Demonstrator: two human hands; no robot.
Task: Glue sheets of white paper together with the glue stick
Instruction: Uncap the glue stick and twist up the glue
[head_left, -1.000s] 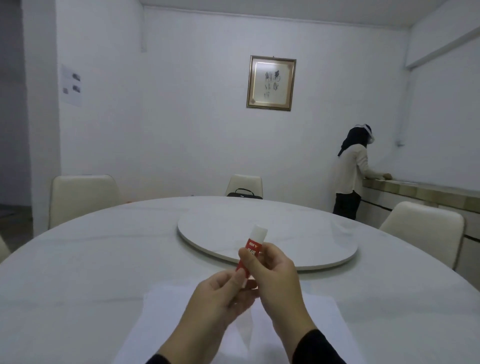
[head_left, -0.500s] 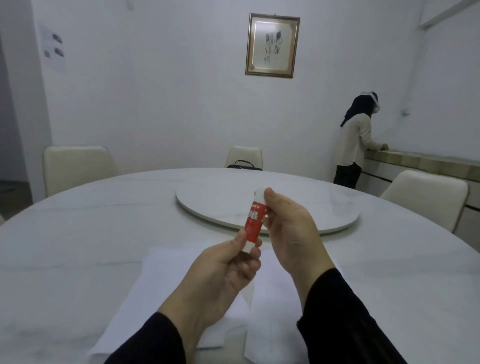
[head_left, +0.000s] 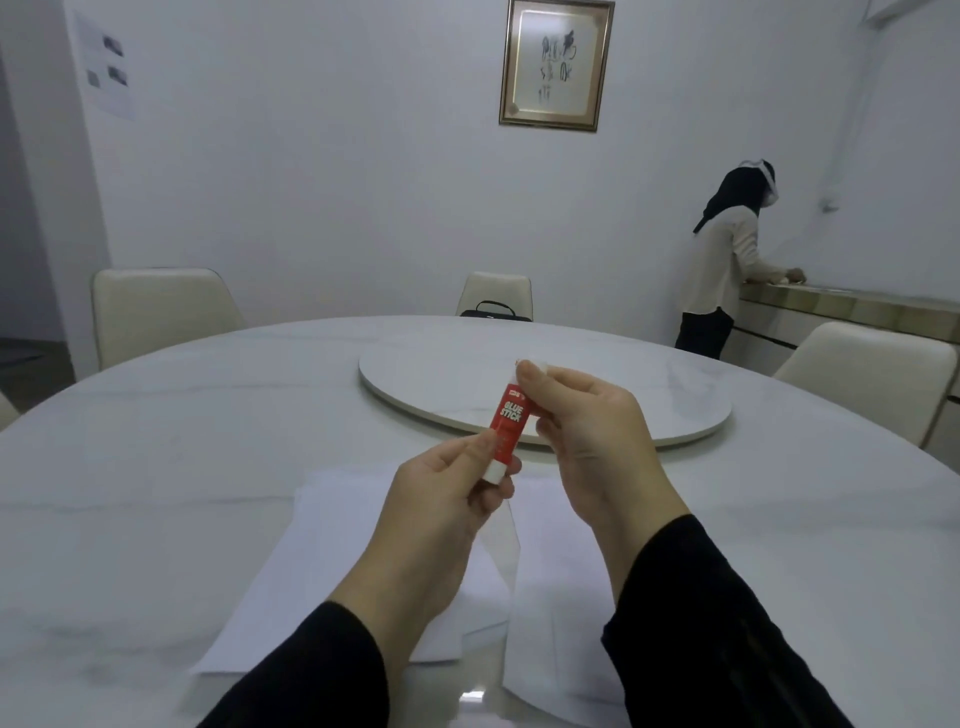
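A red glue stick (head_left: 509, 415) with a white cap and white base is held tilted above the table. My left hand (head_left: 441, 499) pinches its lower end between thumb and fingers. My right hand (head_left: 587, 431) grips the white cap at the top, which its fingers mostly hide. Two white sheets of paper lie on the table beneath my hands: one to the left (head_left: 322, 561), one to the right (head_left: 561, 582), with a narrow gap between them.
The round white marble table (head_left: 156, 467) carries a lazy Susan (head_left: 649, 395) behind my hands. Cream chairs (head_left: 156, 312) stand around it, one with a black bag (head_left: 493, 312). A person (head_left: 727, 270) stands at a counter far right.
The camera tilted down, so more of the paper and my sleeves show. The glue stick stayed between both hands, and my right fingers have closed further over the cap.
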